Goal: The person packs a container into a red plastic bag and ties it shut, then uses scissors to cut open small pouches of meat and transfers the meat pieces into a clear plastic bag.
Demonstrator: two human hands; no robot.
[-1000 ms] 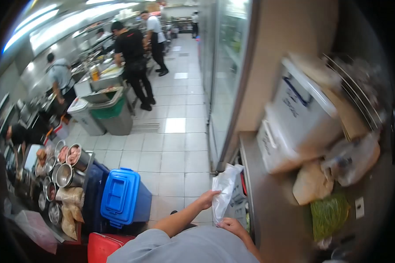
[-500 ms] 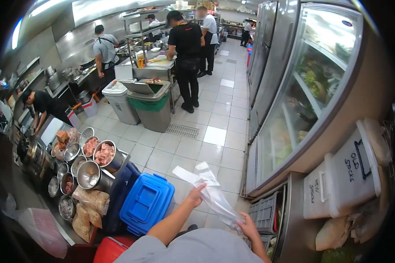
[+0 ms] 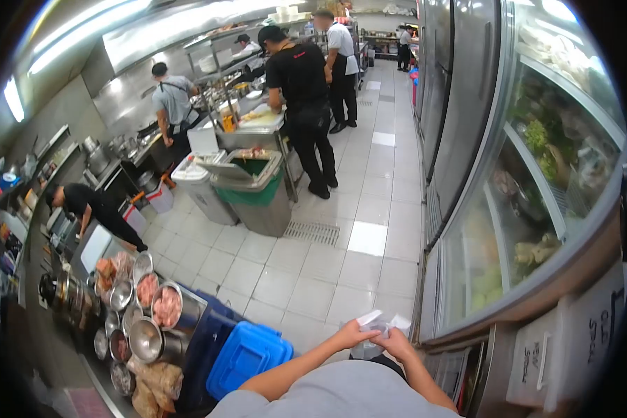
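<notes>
A thin, whitish plastic bag (image 3: 377, 322) is held in front of my body, low in the view. My left hand (image 3: 354, 334) pinches one side of it. Close beside, my right hand (image 3: 396, 343) grips the other side, and the two hands nearly touch. The bag's top edges stick up above my fingers, and its lower part is mostly hidden by my hands.
A blue lidded bin (image 3: 247, 359) stands left of my arms, beside a counter with metal bowls of meat (image 3: 167, 306). Grey bins (image 3: 254, 198) and several people stand ahead. A glass-door fridge (image 3: 529, 188) and labelled white boxes (image 3: 536, 366) are at right.
The view has swung to the right. My hands have come together, and the bag, earlier stretched long between them, is now bunched up between my fingers.
</notes>
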